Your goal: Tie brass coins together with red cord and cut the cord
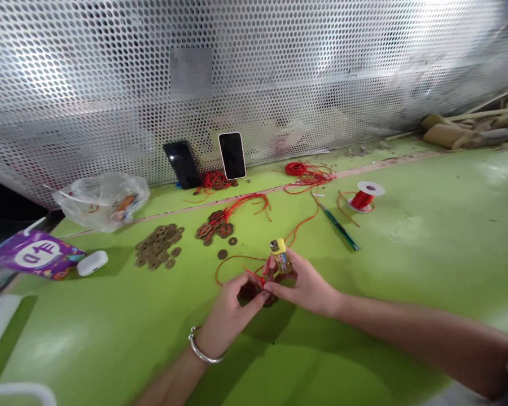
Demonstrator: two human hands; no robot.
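Observation:
My right hand is closed around a yellow lighter, which stands upright above the fingers. My left hand, with a silver bracelet at the wrist, pinches a bundle of dark coins tied with red cord just below the lighter. A loop of red cord trails from the bundle onto the green table. Both hands meet near the table's middle, fingertips touching around the cord knot.
Loose bronze coins and a strung coin cluster lie behind the hands. Two phones lean on the perforated metal wall. A red thread spool, green pen, plastic bag, white earbud case and purple packet are around.

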